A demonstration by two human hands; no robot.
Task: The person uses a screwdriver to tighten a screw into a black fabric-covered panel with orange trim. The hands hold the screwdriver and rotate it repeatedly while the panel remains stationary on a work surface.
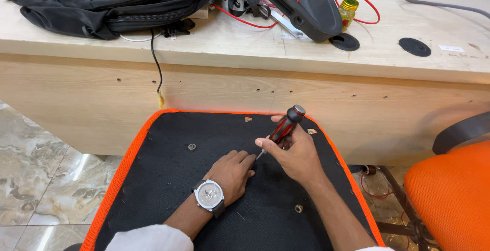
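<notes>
Here, screwdriver (286, 127) in right hand (296, 156), beside left hand (232, 172).

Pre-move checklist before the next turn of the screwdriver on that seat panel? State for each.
1. Right hand grips the screwdriver by its red-black handle: ok.
2. Tip seated in a screw: cannot tell, the fingers of both hands hide it.
3. Left hand flat on the black seat panel, steadying beside the tip: ok.
4. Left fingertips close to the tip: not ok, slip risk.
5. Panel resting against the wooden desk: ok.
6. Other threaded inserts visible and unobstructed: ok.
</notes>
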